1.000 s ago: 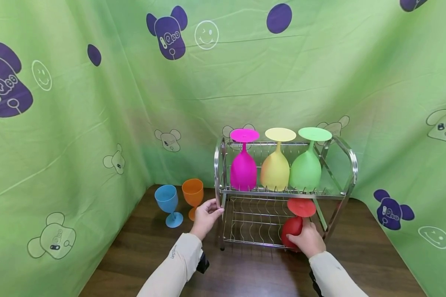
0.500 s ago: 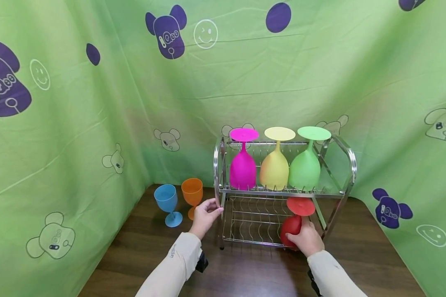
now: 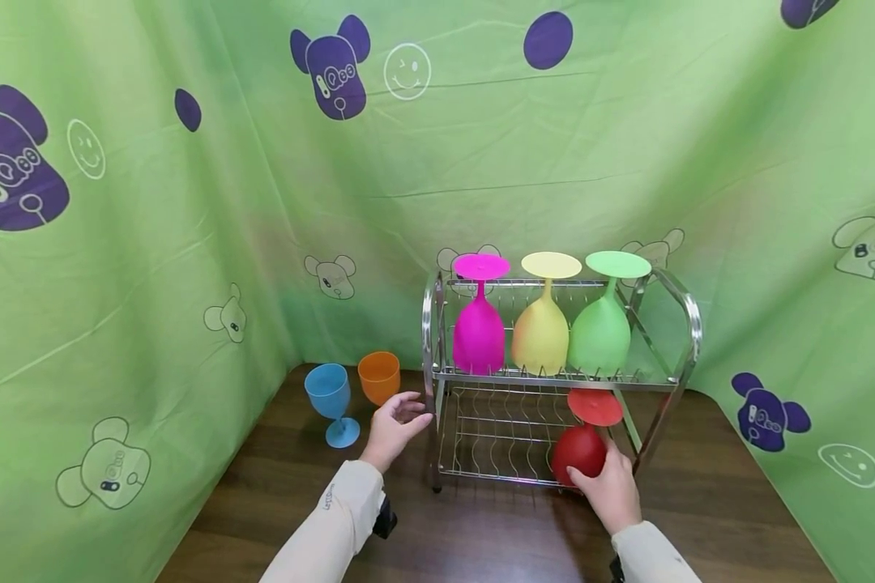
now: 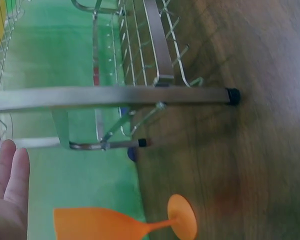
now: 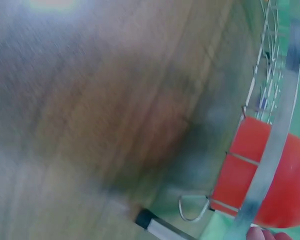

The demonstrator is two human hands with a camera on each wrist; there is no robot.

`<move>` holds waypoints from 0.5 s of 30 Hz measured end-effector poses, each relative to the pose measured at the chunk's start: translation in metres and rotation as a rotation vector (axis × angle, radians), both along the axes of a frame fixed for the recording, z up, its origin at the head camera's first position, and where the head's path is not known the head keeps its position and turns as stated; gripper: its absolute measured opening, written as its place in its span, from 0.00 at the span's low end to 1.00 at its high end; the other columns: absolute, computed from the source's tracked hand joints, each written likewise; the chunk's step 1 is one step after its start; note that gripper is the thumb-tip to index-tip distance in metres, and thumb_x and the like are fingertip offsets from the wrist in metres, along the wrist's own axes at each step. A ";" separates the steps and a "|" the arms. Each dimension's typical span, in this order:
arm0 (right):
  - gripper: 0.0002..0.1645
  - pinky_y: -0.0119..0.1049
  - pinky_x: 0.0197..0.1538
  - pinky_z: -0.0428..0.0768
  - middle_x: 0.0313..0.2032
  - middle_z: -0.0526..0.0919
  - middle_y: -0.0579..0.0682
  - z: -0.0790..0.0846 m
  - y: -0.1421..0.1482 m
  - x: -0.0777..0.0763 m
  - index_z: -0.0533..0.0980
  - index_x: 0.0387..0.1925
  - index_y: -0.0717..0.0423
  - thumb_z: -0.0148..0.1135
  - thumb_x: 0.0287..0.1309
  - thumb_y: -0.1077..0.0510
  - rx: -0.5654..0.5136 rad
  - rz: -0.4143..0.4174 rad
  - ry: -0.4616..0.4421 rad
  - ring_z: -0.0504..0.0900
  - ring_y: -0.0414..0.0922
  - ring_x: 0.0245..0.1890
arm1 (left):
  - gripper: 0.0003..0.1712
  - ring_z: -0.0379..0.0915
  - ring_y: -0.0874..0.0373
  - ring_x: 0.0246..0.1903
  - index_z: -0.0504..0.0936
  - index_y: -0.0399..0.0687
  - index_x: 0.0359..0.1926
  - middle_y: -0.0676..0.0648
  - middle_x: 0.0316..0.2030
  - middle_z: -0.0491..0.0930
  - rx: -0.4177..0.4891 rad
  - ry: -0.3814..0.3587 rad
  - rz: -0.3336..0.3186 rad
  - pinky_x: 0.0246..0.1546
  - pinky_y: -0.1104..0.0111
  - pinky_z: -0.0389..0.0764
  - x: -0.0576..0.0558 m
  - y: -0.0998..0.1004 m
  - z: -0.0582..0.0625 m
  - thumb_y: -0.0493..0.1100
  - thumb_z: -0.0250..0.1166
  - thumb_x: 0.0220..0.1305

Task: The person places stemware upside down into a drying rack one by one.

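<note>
In the head view, a red goblet (image 3: 579,453) stands upside down at the right end of the lower shelf of a chrome dish rack (image 3: 554,379). My right hand (image 3: 612,488) is at its bowl, thumb across the front and fingers along the right side, loosely spread. My left hand (image 3: 395,431) is just left of the rack's front left post, fingers loosely extended and holding nothing. Upside down on the upper shelf are a magenta goblet (image 3: 479,336), a yellow goblet (image 3: 540,336) and a green goblet (image 3: 599,336).
Left of the rack, a blue goblet (image 3: 329,392) and an orange goblet (image 3: 379,376) stand upright on the wooden table (image 3: 481,534). My left hand partly hides the orange one. Green patterned cloth (image 3: 408,162) hangs behind and at both sides.
My left hand has let go of the rack post and moved slightly left. My right hand has loosened and slid back to the right, uncovering more of the red goblet's bowl.
</note>
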State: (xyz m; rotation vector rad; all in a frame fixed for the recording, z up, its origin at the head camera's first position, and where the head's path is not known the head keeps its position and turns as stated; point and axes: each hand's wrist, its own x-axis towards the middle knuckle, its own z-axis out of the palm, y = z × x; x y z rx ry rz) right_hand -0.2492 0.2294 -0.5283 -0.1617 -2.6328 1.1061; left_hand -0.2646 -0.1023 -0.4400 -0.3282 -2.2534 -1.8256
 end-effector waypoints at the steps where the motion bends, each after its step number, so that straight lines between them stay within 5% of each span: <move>1: 0.44 0.65 0.50 0.71 0.51 0.68 0.76 -0.001 -0.001 0.002 0.58 0.61 0.77 0.68 0.48 0.59 -0.011 -0.016 0.010 0.66 0.70 0.52 | 0.19 0.78 0.39 0.40 0.75 0.25 0.49 0.30 0.41 0.81 -0.005 0.003 0.005 0.44 0.62 0.80 0.000 -0.002 -0.001 0.31 0.67 0.57; 8: 0.43 0.66 0.49 0.71 0.51 0.67 0.75 -0.004 -0.013 0.013 0.60 0.60 0.77 0.69 0.48 0.61 -0.094 -0.083 0.104 0.66 0.69 0.52 | 0.16 0.78 0.39 0.40 0.76 0.25 0.47 0.30 0.39 0.80 0.011 -0.021 0.095 0.41 0.72 0.78 -0.003 -0.017 -0.011 0.31 0.66 0.58; 15: 0.38 0.60 0.47 0.73 0.49 0.66 0.71 -0.011 -0.029 0.020 0.67 0.55 0.75 0.71 0.41 0.65 -0.132 -0.157 0.333 0.67 0.65 0.49 | 0.16 0.78 0.41 0.39 0.76 0.24 0.47 0.33 0.38 0.81 0.038 -0.042 0.190 0.39 0.75 0.78 -0.023 -0.034 -0.040 0.30 0.65 0.59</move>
